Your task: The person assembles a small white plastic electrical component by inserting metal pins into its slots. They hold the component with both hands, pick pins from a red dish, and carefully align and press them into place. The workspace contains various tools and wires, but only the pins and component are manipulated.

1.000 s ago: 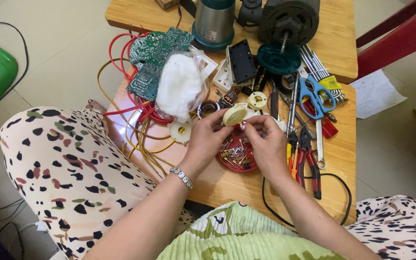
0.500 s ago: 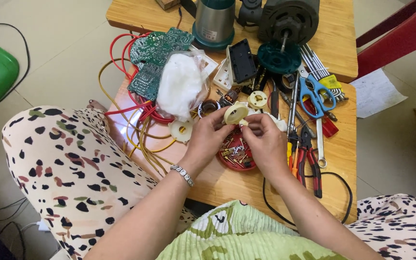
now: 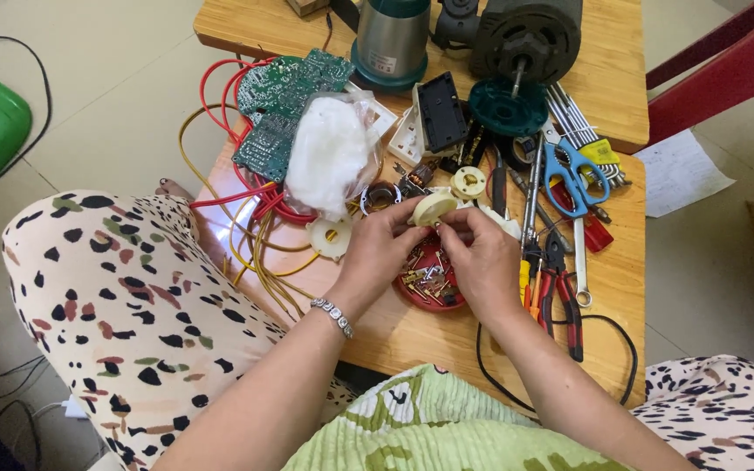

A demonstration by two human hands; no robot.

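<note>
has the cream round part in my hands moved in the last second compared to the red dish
No. The cream round part sits just above the red dish, as before, pinched by the left hand and right hand.

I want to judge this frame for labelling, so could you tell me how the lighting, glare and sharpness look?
Head view: soft, even daylight with faint shadows; a bright sheen on the wooden table near the yellow wires; the left hand, right hand and cream round part look sharp; mild wide-angle stretch at the edges.

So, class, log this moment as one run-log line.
left hand: holds cream disc | right hand: fingertips on disc | below: red dish of small metal parts | beside: red pliers
</note>
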